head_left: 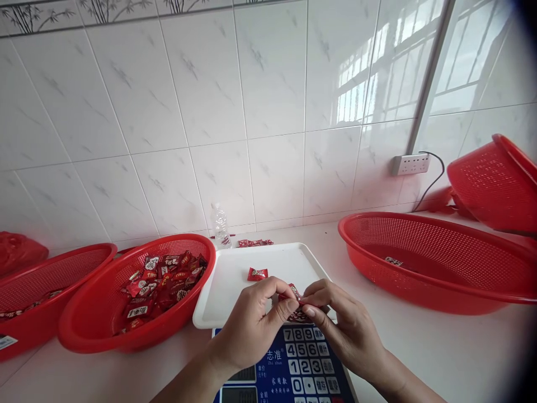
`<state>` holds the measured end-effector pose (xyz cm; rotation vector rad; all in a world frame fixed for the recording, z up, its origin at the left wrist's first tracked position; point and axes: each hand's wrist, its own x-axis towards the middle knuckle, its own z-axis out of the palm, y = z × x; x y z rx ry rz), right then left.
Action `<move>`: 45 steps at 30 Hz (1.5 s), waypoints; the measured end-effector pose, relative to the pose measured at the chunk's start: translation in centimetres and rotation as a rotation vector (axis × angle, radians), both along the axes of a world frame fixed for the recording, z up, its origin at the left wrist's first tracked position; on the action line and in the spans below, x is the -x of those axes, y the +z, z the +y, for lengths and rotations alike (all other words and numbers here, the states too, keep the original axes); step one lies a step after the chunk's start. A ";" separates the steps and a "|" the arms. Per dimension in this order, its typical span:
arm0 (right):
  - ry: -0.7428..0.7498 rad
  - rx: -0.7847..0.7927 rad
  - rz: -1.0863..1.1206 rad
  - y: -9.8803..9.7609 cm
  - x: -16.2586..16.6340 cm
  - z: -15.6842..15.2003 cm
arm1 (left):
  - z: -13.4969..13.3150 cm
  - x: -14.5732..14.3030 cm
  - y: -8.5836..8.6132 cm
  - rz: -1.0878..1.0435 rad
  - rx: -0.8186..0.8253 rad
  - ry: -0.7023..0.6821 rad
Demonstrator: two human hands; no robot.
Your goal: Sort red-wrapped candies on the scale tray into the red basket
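Observation:
My left hand (251,327) and my right hand (342,324) meet over the front edge of a white tray (235,274) that sits on a blue scale (293,366). Both hands pinch red wrapped candies (293,294) between thumbs and fingers, and more of them show under the right fingers. One red wrapped candy (257,273) lies alone on the tray. Left of the tray, a red mesh basket (104,313) holds several of the same candies (161,282).
A second red basket (37,280) stands at the far left. A large red basket (440,246) with one candy inside stands at right, another tilted basket (495,179) behind it. A water bottle (220,225) and a few candies (254,242) stand by the tiled wall, near a socket (410,164).

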<state>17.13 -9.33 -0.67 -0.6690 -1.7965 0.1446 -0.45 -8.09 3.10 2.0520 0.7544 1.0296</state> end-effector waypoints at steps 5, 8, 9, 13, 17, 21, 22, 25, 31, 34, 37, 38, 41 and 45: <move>0.000 0.021 0.024 0.0 -0.2 -0.1 | 0.0 -0.1 -0.2 -0.016 0.026 -0.030; 0.031 0.047 0.010 0.1 -0.2 -0.1 | 0.1 -0.1 -0.3 -0.056 -0.006 -0.048; 0.036 0.056 0.005 0.1 -0.1 -0.1 | 0.1 -0.1 -0.3 -0.063 -0.018 -0.054; 0.040 0.051 -0.017 0.1 0.0 0.0 | 0.3 -0.2 -0.4 -0.052 -0.028 -0.048; 0.027 0.018 -0.006 0.0 0.1 0.0 | 0.1 -0.2 -0.4 -0.002 -0.016 -0.004; 0.017 -0.003 -0.006 0.1 0.2 -0.1 | -0.1 -0.3 -0.3 0.033 -0.009 0.006; 0.020 -0.003 -0.007 0.2 0.2 -0.1 | -0.1 -0.2 -0.2 0.037 -0.011 0.002; 0.030 0.014 -0.008 0.2 0.2 -0.1 | -0.1 -0.2 -0.3 0.020 -0.026 -0.008; -0.016 0.042 0.004 0.0 -0.1 0.3 | 0.1 -0.1 -0.2 -0.049 -0.024 0.022; -0.026 0.034 0.023 -0.2 -0.2 0.3 | 0.1 -0.1 -0.1 -0.050 -0.008 0.029; -0.035 0.016 0.034 -0.3 -0.2 0.3 | 0.0 0.0 0.0 -0.042 0.022 0.015; -0.038 0.010 0.033 -0.3 -0.1 0.2 | 0.0 0.0 0.0 -0.043 0.036 0.011; -0.048 0.006 0.036 -0.2 -0.1 0.2 | 0.1 -0.1 -0.1 -0.059 0.045 0.023; -0.059 0.025 0.025 -0.1 -0.2 0.2 | 0.2 0.0 -0.3 -0.081 0.009 0.055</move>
